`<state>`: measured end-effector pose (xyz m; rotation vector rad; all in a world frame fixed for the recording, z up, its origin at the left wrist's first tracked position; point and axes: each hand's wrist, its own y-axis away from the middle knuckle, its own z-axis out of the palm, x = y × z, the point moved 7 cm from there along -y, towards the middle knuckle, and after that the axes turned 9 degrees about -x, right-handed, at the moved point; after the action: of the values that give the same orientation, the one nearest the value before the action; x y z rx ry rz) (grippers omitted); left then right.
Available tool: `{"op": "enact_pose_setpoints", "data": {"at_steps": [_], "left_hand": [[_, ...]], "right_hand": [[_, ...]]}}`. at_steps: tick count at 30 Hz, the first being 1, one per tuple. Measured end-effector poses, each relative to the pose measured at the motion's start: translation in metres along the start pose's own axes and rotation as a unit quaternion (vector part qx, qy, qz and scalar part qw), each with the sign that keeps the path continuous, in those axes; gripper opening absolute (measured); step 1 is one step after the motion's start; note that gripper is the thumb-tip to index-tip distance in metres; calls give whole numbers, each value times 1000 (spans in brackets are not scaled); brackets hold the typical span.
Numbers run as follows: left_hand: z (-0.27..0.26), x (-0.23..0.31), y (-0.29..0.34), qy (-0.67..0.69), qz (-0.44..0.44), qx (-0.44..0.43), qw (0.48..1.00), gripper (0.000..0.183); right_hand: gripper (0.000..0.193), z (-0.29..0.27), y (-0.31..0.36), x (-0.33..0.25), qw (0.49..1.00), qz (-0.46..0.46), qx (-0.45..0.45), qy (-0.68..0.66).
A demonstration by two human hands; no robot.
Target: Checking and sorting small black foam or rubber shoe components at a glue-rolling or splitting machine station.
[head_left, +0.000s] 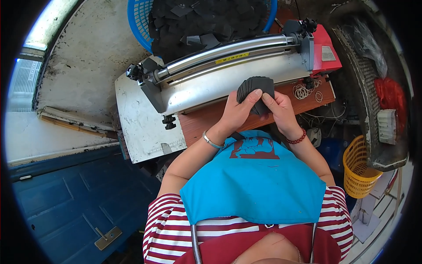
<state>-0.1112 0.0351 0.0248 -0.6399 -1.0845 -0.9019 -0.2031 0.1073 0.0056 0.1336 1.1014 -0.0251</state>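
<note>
Between my two hands is a fanned stack of thin black pieces [256,86], held over the near edge of the machine. My left hand [238,107] grips its left side, thumb across the front. My right hand [282,111] closes on its right side, that thumb near the other one. The fingers behind the stack are mostly hidden. Just beyond stands a roller machine [198,94] with a long shiny metal roller [228,52], a sloping metal plate and a red end housing [325,53].
A blue basket [137,26] heaped with black pieces [193,22] stands behind the machine. Rubber bands [302,91] lie on the reddish-brown board [202,125]. A yellow basket [358,176] is at the lower right, below a dark ledge [382,154]. A blue door [79,198] fills the lower left.
</note>
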Motion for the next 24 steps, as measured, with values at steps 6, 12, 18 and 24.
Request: {"op": "enact_pose_setpoints", "data": {"at_steps": [6,12,18,24], "left_hand": [[-20,6,0,-134,69,99,984,26],[-28,-8,2,102,-34,124,986,24],[-43,-9,5,108,-40,137,984,26],[-76,1,18,69,-31,173,982,27]], "right_hand": [[21,2,3,-34,861,-160,108,471],[17,-27,-11,-6,973,-35,152,167],[17,-34,-30,5,977,37,92,188],[34,-44,-67,-12,923,110,21,369]]}}
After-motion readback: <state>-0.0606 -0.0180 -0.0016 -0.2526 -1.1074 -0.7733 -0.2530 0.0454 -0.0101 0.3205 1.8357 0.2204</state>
